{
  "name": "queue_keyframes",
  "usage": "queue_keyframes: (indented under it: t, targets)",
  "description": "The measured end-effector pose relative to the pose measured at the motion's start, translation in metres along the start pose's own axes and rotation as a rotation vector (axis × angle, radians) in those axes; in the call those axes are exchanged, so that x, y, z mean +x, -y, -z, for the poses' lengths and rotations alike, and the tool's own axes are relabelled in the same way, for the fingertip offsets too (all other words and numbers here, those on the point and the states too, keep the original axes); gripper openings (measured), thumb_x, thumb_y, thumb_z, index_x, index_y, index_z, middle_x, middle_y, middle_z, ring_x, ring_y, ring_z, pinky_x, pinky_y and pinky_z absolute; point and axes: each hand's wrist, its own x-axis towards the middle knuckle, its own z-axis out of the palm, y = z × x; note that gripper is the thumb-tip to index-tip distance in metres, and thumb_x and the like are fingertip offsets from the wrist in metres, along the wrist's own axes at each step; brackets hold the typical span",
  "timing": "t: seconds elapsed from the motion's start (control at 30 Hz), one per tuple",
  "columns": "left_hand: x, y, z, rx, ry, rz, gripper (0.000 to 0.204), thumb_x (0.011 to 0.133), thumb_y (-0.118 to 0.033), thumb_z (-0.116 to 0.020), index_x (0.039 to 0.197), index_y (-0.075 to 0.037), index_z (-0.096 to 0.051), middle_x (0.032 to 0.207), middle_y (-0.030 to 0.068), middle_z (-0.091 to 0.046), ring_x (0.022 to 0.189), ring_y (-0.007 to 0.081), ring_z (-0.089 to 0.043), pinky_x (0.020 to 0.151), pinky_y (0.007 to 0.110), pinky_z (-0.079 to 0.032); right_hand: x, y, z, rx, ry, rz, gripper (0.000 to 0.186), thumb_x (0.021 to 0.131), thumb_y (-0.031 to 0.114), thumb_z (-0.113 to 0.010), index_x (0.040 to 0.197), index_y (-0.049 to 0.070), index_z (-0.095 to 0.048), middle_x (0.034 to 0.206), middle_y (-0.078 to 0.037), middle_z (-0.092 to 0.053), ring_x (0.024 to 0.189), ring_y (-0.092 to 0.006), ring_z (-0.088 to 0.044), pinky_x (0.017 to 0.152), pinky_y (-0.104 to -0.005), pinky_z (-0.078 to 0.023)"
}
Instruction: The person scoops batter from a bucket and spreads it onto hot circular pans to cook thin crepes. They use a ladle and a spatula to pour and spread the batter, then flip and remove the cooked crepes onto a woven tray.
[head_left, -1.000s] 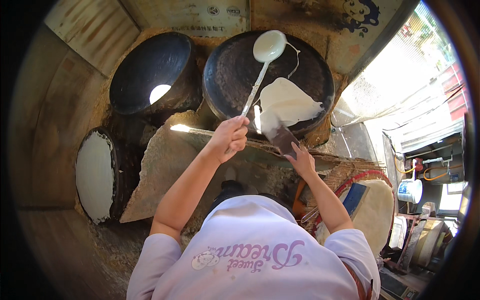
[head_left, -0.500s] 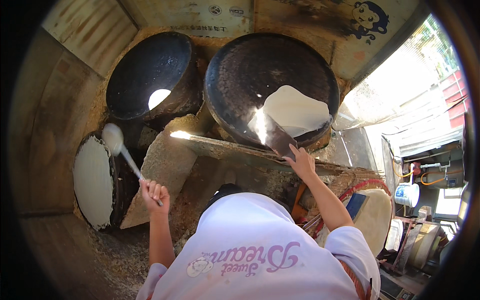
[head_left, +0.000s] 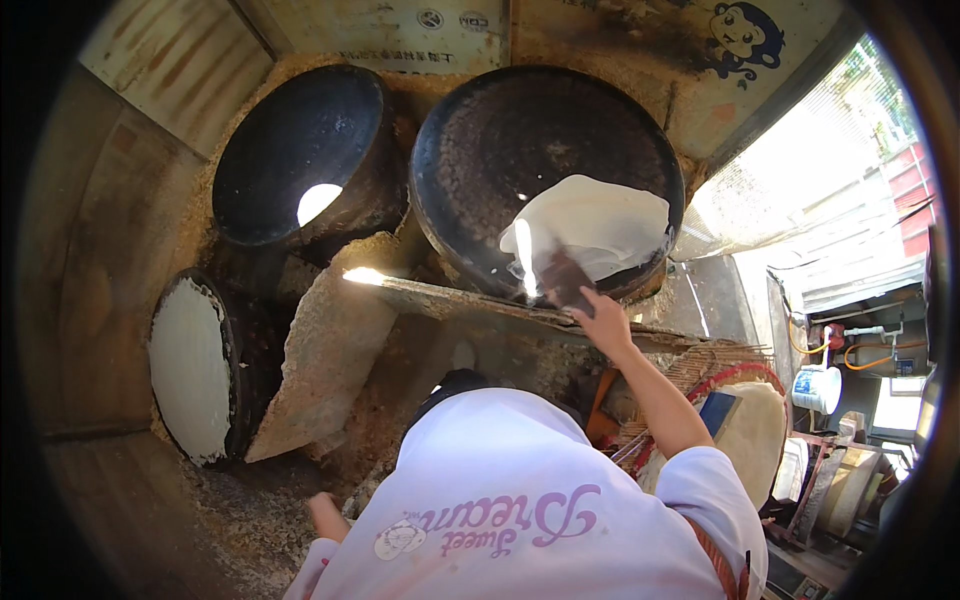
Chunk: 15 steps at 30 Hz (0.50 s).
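Note:
My right hand is closed round the near end of a dark, flat scraper, which is blurred by motion. Its blade meets the near edge of a white pool of batter on the right part of a large round black griddle. The batter looks wet and uneven in outline. Of my left arm only a short stretch shows beside the shirt sleeve; the left hand itself is out of sight, and so is the ladle.
A second black pan stands at the back left. Lower left, a dark tub holds white batter. A rough board and a ledge lie before the griddle. At right sits a round tray with pale flat sheets.
My left hand, which held a white ladle beside the tub, has dropped back out of view with it. My right hand stays near the griddle's front edge; the scraper has turned and shifted slightly right.

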Motion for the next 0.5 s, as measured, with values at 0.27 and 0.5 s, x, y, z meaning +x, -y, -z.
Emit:
queue_keyframes:
  t: [0.27,0.5]
  targets:
    - [0.022,-0.012,-0.018,-0.043,-0.117,-0.02,0.015,0.08,-0.018,-0.052,0.084,-0.006,-0.061,0.085,0.0064,-0.056,0.074,0.0214,-0.053,0.066,0.032,-0.042,0.008,-0.104,0.055,0.017,-0.497,-0.358,0.046,0.079,0.03,-0.062,0.121,0.016,-0.05,0.101,-0.009,-0.062,0.09,-0.0239,-0.06,0.077,-0.0361,-0.047]
    - [0.015,-0.002,0.015,0.057,-0.108,-0.029,0.019,0.08,-0.021,-0.051,0.089,-0.008,-0.061,0.092,0.0077,-0.057,0.08,0.0222,-0.054,0.071,0.033,-0.042,0.029,-0.078,0.006,0.687,-0.247,-0.342,0.038,0.081,0.029,-0.062,0.11,0.004,-0.059,0.101,-0.01,-0.062,0.091,-0.0151,-0.058,0.076,-0.0265,-0.044]
